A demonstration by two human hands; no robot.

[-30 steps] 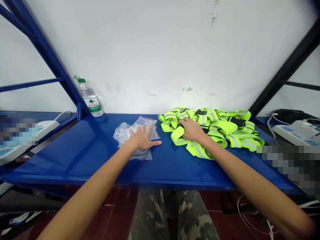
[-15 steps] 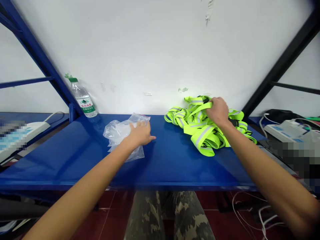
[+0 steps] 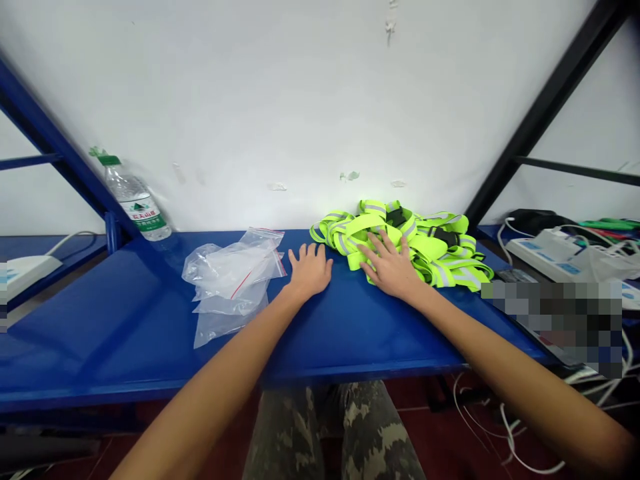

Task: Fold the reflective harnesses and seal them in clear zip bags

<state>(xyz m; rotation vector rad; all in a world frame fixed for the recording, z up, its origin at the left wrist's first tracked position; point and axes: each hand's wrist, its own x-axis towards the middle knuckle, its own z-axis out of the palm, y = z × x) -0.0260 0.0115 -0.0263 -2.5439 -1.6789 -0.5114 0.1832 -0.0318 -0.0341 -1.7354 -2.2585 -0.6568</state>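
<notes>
Fingers spread, my right hand (image 3: 393, 265) rests on the near edge of a tangled heap of neon yellow reflective straps (image 3: 430, 250). The straps carry grey stripes and black buckles (image 3: 446, 236). My left hand (image 3: 311, 270) lies on the blue table (image 3: 345, 333), its fingers apart and holding nothing. Just left of it are several clear zip-lock bags (image 3: 233, 267), overlapping in a loose pile; one shows a red seal line. Neither hand grips anything.
A water bottle (image 3: 135, 200) with a green cap leans at the back left, by a blue metal post (image 3: 65, 147). Power strips (image 3: 550, 257) and cables sit on the right, beside a pixelated area. A white wall (image 3: 300, 100) stands behind.
My left hand has moved off the plastic bags onto the table to their right. My right hand has let go of a strap and now lies flat on the heap's near edge.
</notes>
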